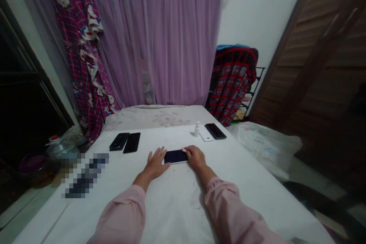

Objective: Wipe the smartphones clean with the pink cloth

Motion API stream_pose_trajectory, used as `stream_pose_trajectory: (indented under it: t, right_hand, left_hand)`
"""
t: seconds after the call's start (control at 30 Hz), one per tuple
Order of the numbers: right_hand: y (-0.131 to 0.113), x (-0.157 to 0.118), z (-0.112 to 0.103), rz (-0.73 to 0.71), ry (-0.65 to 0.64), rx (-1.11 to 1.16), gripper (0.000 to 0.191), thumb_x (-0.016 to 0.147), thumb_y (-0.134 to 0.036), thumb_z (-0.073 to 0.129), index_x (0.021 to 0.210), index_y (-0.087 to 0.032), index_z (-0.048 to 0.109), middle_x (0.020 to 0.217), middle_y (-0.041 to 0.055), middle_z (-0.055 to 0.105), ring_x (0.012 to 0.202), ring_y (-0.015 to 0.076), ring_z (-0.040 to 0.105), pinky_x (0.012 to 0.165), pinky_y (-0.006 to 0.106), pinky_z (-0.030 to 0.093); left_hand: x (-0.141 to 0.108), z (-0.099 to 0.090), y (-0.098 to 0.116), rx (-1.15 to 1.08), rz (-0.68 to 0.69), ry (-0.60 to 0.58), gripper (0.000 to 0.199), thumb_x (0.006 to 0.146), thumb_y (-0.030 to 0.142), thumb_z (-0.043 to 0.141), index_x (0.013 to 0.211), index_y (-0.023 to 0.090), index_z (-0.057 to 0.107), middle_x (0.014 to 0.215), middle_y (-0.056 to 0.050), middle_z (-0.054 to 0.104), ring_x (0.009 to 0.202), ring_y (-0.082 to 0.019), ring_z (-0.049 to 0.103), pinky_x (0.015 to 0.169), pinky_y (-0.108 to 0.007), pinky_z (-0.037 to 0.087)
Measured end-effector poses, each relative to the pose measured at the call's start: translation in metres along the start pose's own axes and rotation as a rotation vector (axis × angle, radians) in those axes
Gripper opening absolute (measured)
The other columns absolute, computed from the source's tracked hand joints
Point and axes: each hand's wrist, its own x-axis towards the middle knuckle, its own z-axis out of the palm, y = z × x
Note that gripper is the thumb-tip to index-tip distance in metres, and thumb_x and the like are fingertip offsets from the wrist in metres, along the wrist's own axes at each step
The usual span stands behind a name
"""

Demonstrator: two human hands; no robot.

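1. Left hand [156, 164]: open and flat on the white surface [177, 202], fingers spread, thumb at the phone's near left corner. Not gripping.
2. Right hand [196, 157]: fingers curved over the phone's right end, fingertips on it. Not clenched; cannot tell whether gripping or only resting.
3. Dark-screened phone [175, 156]: lying flat, screen up, between both hands.
4. Well left of it: black phone [119, 141] and second black phone [132, 142], lying just beside each other.
5. Ahead and to the right: small white bottle [197, 129], upright, near white phone [206, 135], which lies touching or just beside third black phone [215, 131].
6. Pink sleeves [122, 213] on both forearms. Purple curtain [160, 38] hangs beyond.
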Motion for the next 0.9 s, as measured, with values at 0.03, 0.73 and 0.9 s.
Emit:
stream_pose_trajectory:
  t: [0.03,0.73,0.9]
  right_hand:
    - [0.001,-0.002,0.001,-0.016,-0.012,-0.021,0.019,0.084,-0.026,0.056,0.09,-0.025,0.075,0.098,0.0064,0.07,0.097,0.0209,0.062,0.09,0.033,0.046]
    - [0.021,-0.01,-0.004,-0.153,-0.109,0.031,0.021,0.087,-0.029,0.057,0.094,-0.027,0.076,0.082,0.0044,0.065,0.077,0.0165,0.063,0.07,0.027,0.05]
    - [0.019,0.014,0.009,-0.096,-0.022,-0.062,0.016,0.084,-0.024,0.061,0.09,-0.024,0.077,0.081,0.0048,0.065,0.076,0.0165,0.062,0.068,0.026,0.049]
  left_hand:
    - [0.001,0.0,0.003,0.001,0.008,-0.006,0.068,0.086,0.046,0.042,0.147,0.018,0.029,0.158,-0.01,0.019,0.146,-0.027,0.013,0.116,-0.054,0.007]
    - [0.005,0.004,0.008,-0.019,0.073,0.005,0.066,0.089,0.046,0.046,0.145,0.014,0.031,0.153,-0.012,0.033,0.144,-0.026,0.022,0.117,-0.049,0.013]
    - [0.006,0.014,0.001,0.012,0.101,0.089,0.065,0.089,0.047,0.048,0.143,0.014,0.035,0.15,-0.013,0.038,0.142,-0.027,0.028,0.117,-0.048,0.017]
